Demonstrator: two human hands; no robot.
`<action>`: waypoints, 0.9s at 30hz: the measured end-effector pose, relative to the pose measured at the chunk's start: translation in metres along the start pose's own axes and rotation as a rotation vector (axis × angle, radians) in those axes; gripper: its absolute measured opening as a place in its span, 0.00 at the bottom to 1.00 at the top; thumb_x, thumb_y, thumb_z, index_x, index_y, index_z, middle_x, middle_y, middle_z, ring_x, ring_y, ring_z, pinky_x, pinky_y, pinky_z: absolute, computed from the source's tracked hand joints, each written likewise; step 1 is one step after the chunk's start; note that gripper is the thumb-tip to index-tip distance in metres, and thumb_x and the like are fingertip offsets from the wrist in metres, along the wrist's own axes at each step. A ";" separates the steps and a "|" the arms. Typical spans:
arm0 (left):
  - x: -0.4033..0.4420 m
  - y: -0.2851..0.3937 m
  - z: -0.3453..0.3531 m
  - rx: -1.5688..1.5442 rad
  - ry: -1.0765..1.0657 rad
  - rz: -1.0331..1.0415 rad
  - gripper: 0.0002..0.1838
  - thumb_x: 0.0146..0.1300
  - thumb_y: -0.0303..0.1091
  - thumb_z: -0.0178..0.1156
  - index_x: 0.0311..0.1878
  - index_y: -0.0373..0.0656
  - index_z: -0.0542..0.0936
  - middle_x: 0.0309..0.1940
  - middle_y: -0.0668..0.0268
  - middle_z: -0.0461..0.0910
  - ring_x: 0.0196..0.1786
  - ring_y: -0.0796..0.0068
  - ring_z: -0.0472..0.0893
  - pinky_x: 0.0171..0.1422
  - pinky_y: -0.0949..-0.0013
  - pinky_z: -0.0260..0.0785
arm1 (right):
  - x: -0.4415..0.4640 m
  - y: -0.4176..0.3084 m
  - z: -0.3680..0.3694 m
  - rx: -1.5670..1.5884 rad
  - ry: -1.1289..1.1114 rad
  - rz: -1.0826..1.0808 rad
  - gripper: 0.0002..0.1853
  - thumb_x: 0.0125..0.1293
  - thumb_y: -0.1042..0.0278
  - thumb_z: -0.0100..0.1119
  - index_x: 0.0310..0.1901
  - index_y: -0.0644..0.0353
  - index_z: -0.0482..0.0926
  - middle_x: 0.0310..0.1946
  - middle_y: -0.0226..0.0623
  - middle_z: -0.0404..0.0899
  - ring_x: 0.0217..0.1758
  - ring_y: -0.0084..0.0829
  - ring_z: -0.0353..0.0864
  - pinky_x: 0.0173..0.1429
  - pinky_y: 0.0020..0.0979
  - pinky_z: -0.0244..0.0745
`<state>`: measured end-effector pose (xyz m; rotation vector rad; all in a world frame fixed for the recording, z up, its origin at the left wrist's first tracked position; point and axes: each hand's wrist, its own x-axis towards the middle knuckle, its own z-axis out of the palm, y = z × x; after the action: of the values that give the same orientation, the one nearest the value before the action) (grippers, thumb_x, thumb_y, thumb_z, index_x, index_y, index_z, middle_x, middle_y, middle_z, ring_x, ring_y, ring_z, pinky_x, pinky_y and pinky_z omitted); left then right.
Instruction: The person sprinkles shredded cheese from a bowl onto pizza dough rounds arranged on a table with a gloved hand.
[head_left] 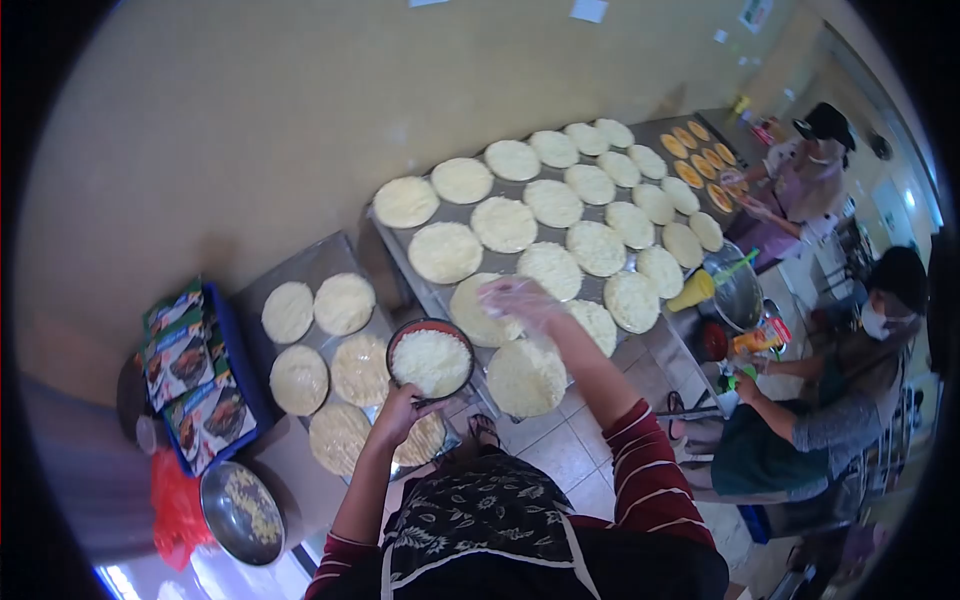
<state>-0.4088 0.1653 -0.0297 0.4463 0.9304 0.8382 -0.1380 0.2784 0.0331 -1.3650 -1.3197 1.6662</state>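
My left hand (402, 410) grips the lower rim of a dark round bowl (387, 373) filled with white shredded topping (430, 362). My right hand (520, 303), in a clear plastic glove, is over a pale round base (480, 318) at the near edge of the large metal table. Its fingers are smeared, and whether anything is in them cannot be made out. Another topped base (526, 378) lies just below that hand. Several more pale rounds (550, 270) cover the tray beyond. On the left table, several rounds (298, 380) lie beside the bowl, some with thin strands on top.
At left are a blue crate (235, 370) of printed packets, a red plastic bag (178, 510) and a steel bowl (243, 515). One co-worker (800, 195) handles orange-topped rounds (700, 160) at the far right. Another co-worker (840, 420) stands nearer, beside a large metal bowl (735, 290).
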 end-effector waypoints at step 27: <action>-0.004 0.007 0.000 -0.134 0.086 0.008 0.34 0.56 0.22 0.42 0.66 0.38 0.42 0.61 0.48 0.58 0.57 0.51 0.72 0.59 0.53 0.73 | 0.072 0.066 -0.060 -0.704 -0.026 -0.198 0.08 0.53 0.69 0.60 0.33 0.64 0.81 0.30 0.43 0.81 0.34 0.33 0.80 0.39 0.30 0.74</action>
<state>-0.4130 0.1662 -0.0231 0.3005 0.9459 0.9271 -0.0926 0.3408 -0.0526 -1.5112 -2.0998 1.1229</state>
